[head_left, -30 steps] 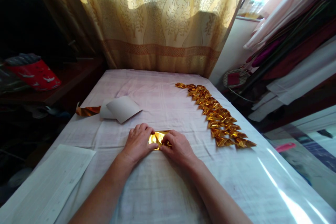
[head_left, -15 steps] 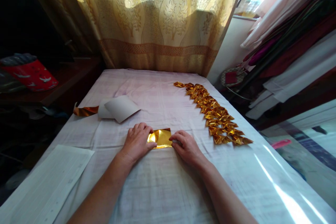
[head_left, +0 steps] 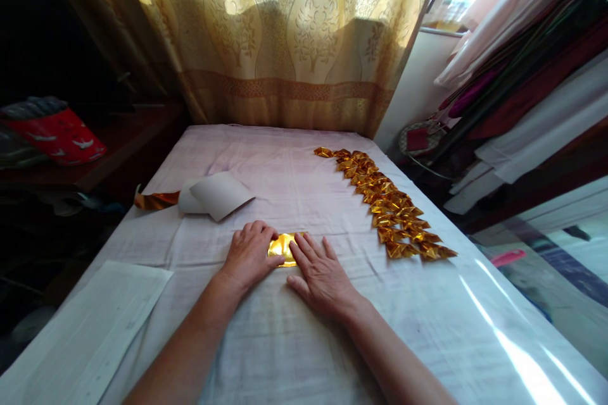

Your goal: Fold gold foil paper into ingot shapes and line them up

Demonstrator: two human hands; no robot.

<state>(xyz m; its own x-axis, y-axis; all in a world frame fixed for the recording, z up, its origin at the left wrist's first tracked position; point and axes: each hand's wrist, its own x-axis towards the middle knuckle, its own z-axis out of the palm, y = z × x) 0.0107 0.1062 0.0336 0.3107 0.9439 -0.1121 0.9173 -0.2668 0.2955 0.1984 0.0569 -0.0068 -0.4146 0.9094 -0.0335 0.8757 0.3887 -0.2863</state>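
A shiny gold foil paper (head_left: 284,249), folded into a flat strip, lies in front of me on the pale sheet. My left hand (head_left: 251,252) grips its left end, thumb at the near edge and fingers curled at the far edge. Lying flat across the paper's right part is my right hand (head_left: 320,269), its fingers stretched and slightly spread, thumb resting toward the sheet. The paper's right end is hidden under those fingers.
Rows of folded gold foil pieces (head_left: 387,199) run along the right side. Curled white-backed sheets (head_left: 221,196) with an orange foil piece (head_left: 156,200) lie back left. A pale flat sheet (head_left: 90,323) is near left. A curtain (head_left: 294,31) hangs behind.
My right hand has moved left from the paper's right edge onto its top, and its fingers have gone from curled to flat. My left hand stays in place.
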